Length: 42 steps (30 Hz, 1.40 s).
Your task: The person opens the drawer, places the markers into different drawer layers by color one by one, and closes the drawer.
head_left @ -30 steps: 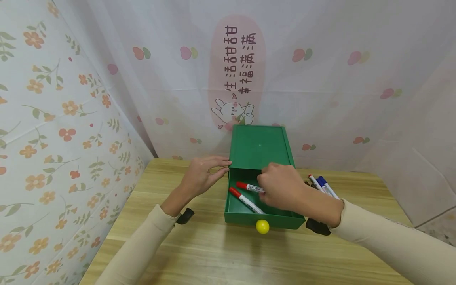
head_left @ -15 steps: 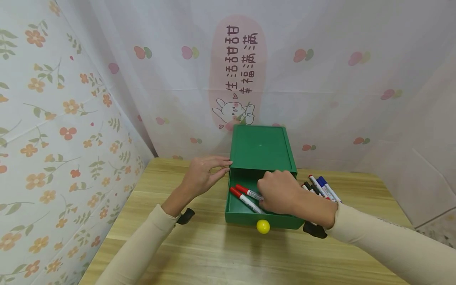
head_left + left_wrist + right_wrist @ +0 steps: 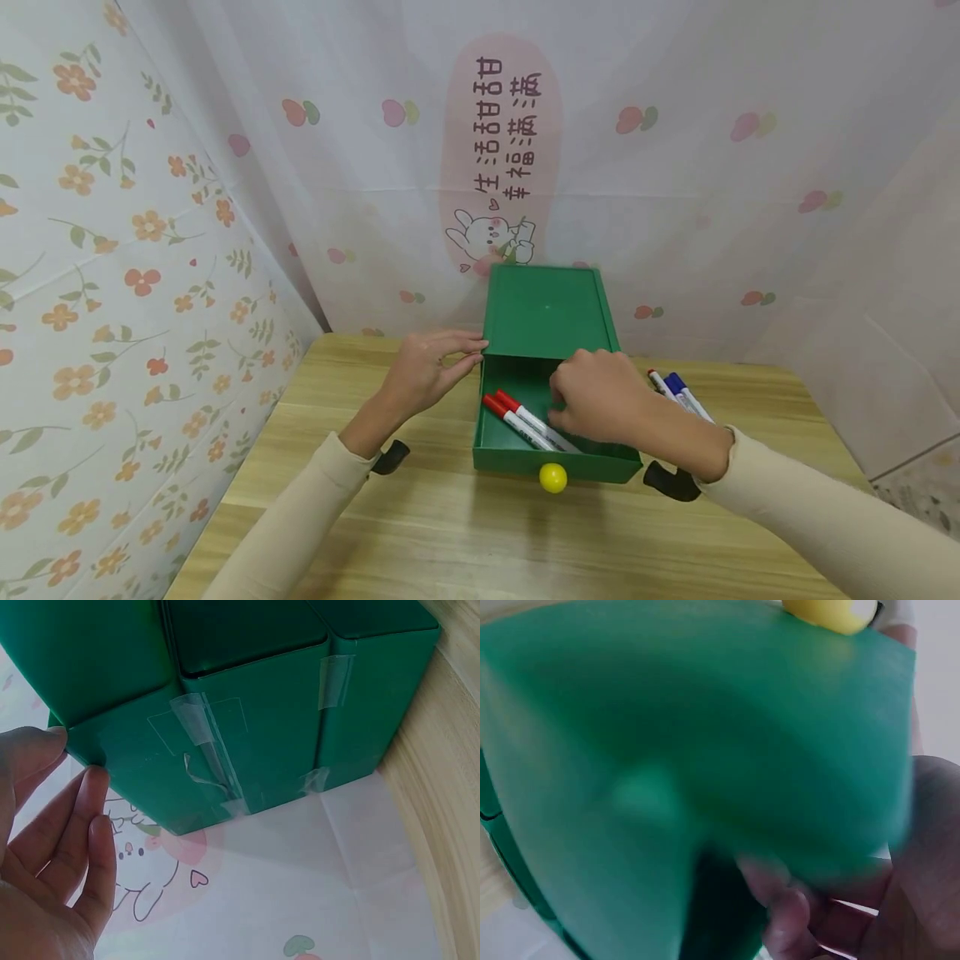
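Note:
A green drawer box (image 3: 547, 308) stands on the table with its top drawer (image 3: 517, 459) pulled out; a yellow ball knob (image 3: 553, 477) is on the front. Inside lie two red-capped white markers, one marker (image 3: 517, 421) at the left and another marker (image 3: 547, 427) close beside it. My left hand (image 3: 423, 371) rests its fingertips against the box's left front edge, fingers fairly straight. Over the drawer, just right of the markers, is my right hand (image 3: 600, 396), fingers loosely bent with no marker visible in them. The right wrist view shows its fingers (image 3: 787, 919) by the drawer wall, blurred.
To the right of the box lie more markers, a red-capped marker (image 3: 660, 383) and blue-capped markers (image 3: 686, 396), partly hidden by my right arm. Clear tape (image 3: 337, 682) joins the stacked green units. A printed curtain (image 3: 360, 192) hangs behind the wooden table (image 3: 420, 517).
The second red-capped marker has swung down to lie alongside the first, and my right hand has let go of it, lifting slightly away. My left hand stays at the box edge.

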{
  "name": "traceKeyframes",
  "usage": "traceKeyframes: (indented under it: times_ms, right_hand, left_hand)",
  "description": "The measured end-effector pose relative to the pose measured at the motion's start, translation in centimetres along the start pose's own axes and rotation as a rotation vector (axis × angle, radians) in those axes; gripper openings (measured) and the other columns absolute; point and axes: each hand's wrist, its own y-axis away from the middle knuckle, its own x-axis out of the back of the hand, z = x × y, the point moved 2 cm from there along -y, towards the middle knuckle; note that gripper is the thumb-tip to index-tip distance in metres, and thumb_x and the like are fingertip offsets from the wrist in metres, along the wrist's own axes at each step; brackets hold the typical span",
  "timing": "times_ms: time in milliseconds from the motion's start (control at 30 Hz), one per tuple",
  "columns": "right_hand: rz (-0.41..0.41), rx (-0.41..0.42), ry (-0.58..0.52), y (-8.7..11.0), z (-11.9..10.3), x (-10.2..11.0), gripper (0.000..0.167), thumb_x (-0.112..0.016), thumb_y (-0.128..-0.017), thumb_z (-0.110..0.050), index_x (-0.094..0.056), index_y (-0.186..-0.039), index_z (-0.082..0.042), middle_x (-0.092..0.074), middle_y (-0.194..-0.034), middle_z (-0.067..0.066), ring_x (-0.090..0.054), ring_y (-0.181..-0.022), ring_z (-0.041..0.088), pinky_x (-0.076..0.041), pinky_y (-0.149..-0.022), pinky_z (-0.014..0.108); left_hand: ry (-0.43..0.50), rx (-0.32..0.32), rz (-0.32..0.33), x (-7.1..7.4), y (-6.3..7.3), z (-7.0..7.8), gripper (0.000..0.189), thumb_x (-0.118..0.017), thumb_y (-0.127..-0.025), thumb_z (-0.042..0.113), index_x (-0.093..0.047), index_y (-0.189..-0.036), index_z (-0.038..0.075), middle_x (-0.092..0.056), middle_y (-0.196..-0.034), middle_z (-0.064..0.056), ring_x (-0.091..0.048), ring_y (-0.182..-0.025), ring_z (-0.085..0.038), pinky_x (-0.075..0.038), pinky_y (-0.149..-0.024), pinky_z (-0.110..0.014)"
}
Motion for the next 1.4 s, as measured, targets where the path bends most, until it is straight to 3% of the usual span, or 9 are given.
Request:
traceKeyframes:
  times_ms: [67,267,467,633,900,1400]
  right_hand:
    - [0.045,-0.004,-0.013,0.4,0.5,0.2,0.016,-0.089,-0.092,-0.027,-0.082,-0.086,-0.014,-0.073,-0.081,-0.002,-0.059,-0.061,0.013,-0.049,-0.046,0.026]
    - [0.179,-0.038,-0.084,1.7,2.1,0.6,0.012,-0.088,-0.092,-0.022,-0.081,-0.086,-0.016,-0.067,-0.077,-0.008,-0.058,-0.065,0.009,-0.048,-0.049,0.027]
    - [0.333,-0.051,-0.131,3.0,3.9,0.4,0.009,-0.086,-0.093,-0.017,-0.080,-0.086,-0.015,-0.069,-0.079,-0.008,-0.062,-0.070,0.013,-0.052,-0.057,0.031]
    - [0.427,-0.083,-0.172,4.0,5.3,-0.1,0.006,-0.084,-0.093,-0.015,-0.082,-0.088,-0.012,-0.070,-0.078,-0.008,-0.058,-0.065,0.010,-0.048,-0.055,0.030]
    - [0.537,-0.154,-0.224,5.6,7.6,-2.3,0.006,-0.083,-0.093,-0.008,-0.080,-0.088,-0.011,-0.070,-0.079,-0.005,-0.057,-0.067,0.011,-0.048,-0.059,0.032]
    - [0.531,-0.330,-0.271,8.1,12.1,-8.4,0.005,-0.082,-0.091,-0.007,-0.079,-0.087,-0.009,-0.070,-0.075,-0.007,-0.058,-0.064,0.011,-0.045,-0.055,0.030]
  left_hand:
    - [0.000,0.003,0.002,-0.1,0.1,-0.1,0.022,-0.088,-0.095,0.009,-0.086,-0.116,0.002,-0.082,-0.119,-0.011,-0.080,-0.111,-0.029,-0.056,-0.058,-0.028]
    - [0.016,0.010,0.017,-0.2,0.2,0.0,0.022,-0.088,-0.095,0.007,-0.086,-0.116,0.002,-0.082,-0.119,-0.012,-0.080,-0.111,-0.029,-0.066,-0.075,-0.036]
    - [0.027,0.023,0.029,-0.3,0.3,0.0,0.022,-0.087,-0.095,0.007,-0.085,-0.116,0.002,-0.082,-0.120,-0.011,-0.079,-0.112,-0.029,-0.066,-0.080,-0.038]
    - [0.031,0.029,0.042,-0.4,0.4,0.0,0.022,-0.087,-0.096,0.009,-0.085,-0.116,0.002,-0.082,-0.120,-0.011,-0.080,-0.112,-0.029,-0.066,-0.089,-0.041]
    - [0.057,0.027,0.071,-0.7,0.6,-0.1,0.021,-0.087,-0.095,0.006,-0.085,-0.116,0.001,-0.082,-0.119,-0.013,-0.080,-0.111,-0.030,-0.066,-0.087,-0.043]
    - [0.062,0.039,0.083,-0.9,0.8,-0.3,0.022,-0.087,-0.095,0.005,-0.085,-0.117,0.001,-0.082,-0.118,-0.014,-0.080,-0.110,-0.029,-0.067,-0.086,-0.042]
